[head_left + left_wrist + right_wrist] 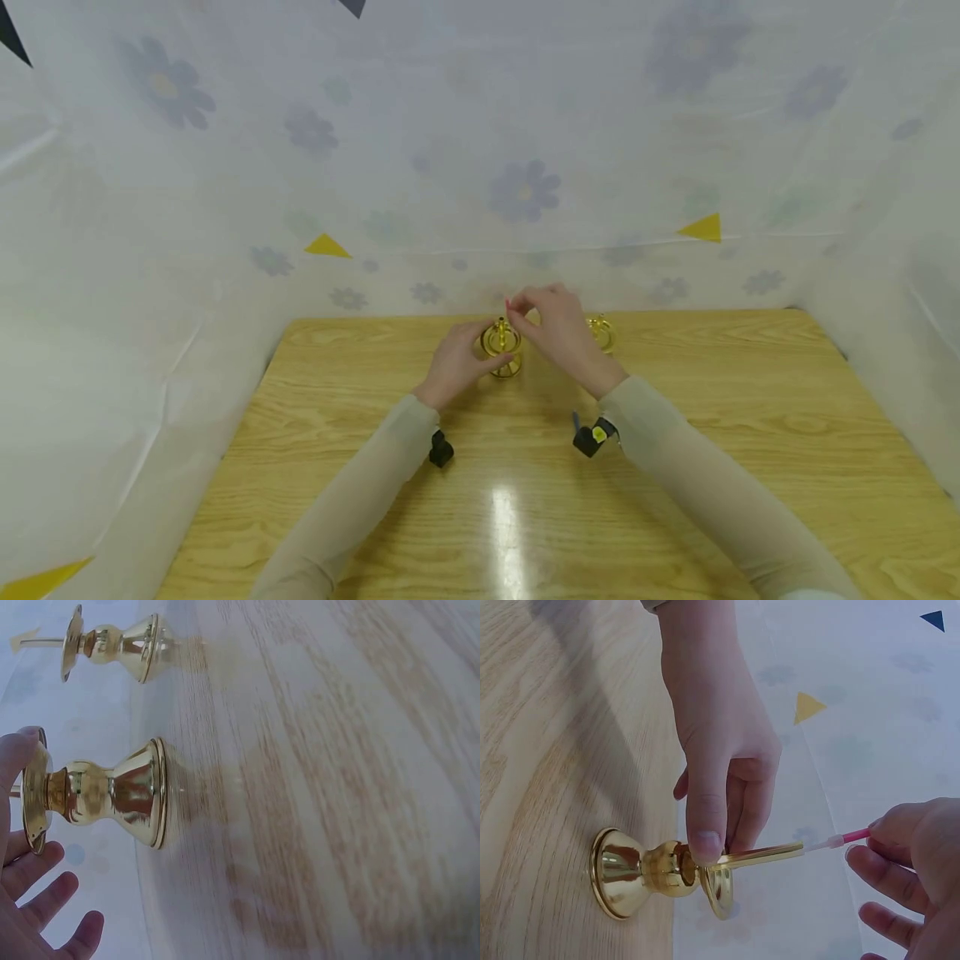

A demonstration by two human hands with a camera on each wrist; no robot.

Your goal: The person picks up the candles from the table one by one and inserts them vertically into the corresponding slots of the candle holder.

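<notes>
- White sheet w/ pale flowers (525, 192) hangs behind and to both sides; small yellow triangles on it.
- Wooden surface (675, 467) fills the near half; glare streak near centre.
- Your sleeves run in from the near edge; a small black unit sits on each wrist.
- Your left hand (457, 362) is at the near-left side of a brass candlestick (501, 343). Left grip: thumb pressed on the rim of the top dish; in the right wrist view the other fingers curl behind it, so it's clamped on the candlestick.
- Your right hand (558, 325) is just right of that candlestick, above it. Right grip: fingertips pinched together on a thin pink-and-white candle (840, 840).
- That candle's other end sits in the gold tube at the candlestick's top.
- The candlestick stands upright, base flat on the surface, far centre, close to the sheet.
- 2nd brass candlestick (602, 332) stands to the right, partly hidden by your right hand, apart from the first.
</notes>
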